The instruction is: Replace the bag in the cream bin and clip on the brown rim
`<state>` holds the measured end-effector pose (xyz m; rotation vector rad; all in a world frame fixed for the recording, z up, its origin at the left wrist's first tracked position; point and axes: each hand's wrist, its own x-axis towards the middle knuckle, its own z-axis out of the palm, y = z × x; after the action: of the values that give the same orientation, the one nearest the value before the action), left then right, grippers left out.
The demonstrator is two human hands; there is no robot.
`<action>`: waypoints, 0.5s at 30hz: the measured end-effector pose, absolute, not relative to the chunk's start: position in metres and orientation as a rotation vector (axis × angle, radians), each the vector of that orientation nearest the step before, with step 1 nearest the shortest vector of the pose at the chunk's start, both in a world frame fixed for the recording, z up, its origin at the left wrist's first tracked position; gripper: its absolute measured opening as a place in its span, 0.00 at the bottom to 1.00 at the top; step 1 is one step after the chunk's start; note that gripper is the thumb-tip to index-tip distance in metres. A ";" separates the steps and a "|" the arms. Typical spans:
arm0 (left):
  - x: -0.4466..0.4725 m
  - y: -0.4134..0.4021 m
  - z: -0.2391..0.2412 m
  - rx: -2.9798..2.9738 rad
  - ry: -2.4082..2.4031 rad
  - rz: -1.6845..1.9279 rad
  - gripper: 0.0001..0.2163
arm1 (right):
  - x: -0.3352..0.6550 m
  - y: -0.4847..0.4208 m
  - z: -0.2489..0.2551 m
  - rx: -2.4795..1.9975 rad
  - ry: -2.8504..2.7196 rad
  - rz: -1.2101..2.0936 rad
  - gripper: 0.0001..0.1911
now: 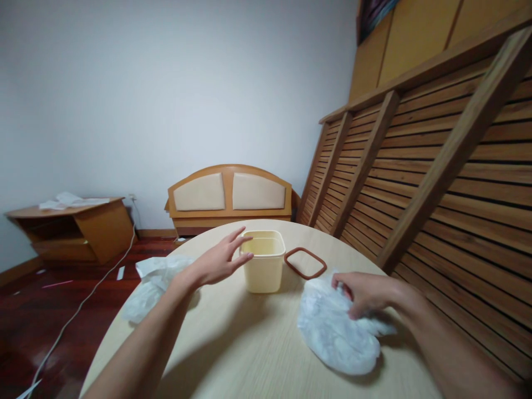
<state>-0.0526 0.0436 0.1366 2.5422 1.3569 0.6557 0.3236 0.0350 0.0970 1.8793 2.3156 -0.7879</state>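
The table's (266, 327) far edge curved beyond the fingertips of the left hand (226, 257), with some tabletop between that edge and the bin (264, 275). The right edge ran under the right wrist, and past it rose the slatted frame (415, 160), which bounded the room on that side. Between the two hands, on the near side of the bin, a broad stretch of tabletop reached toward the body, part of it in the left arm's shadow. Outward of the left forearm, a second bag (158, 285) lay crumpled near the left edge; past that edge was the floor (100, 310).

The bin stood upright just right of the left hand, whose spread, unclenched fingers were at its left rim; whether they touched it could not be told. Its mouth faced up and showed pale inner walls, the bottom being hidden. The ring (306, 276) lay flat to the right of the bin, between the two hands and farther off than the right one.

The right hand (351, 299) was on the bag (334, 327), thumb and fingers curved and apart; whether it gripped could not be told. The bag was crumpled and whitish, its inside hidden.
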 end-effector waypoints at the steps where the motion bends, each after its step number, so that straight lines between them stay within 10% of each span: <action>1: -0.050 0.041 0.137 2.575 1.306 0.681 0.26 | 0.312 0.032 0.098 1.788 2.317 -0.796 0.31; 10: -0.021 0.008 0.151 2.745 0.861 0.778 0.12 | 0.213 0.019 0.128 1.098 2.588 -0.918 0.40; 15: -0.012 0.004 0.144 2.708 1.075 0.605 0.08 | 0.198 0.026 0.149 1.165 2.688 -0.781 0.22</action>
<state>-0.0122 0.0042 0.1439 2.7084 1.0752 0.6051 0.1980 0.0256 0.1487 1.1647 2.6880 -0.7811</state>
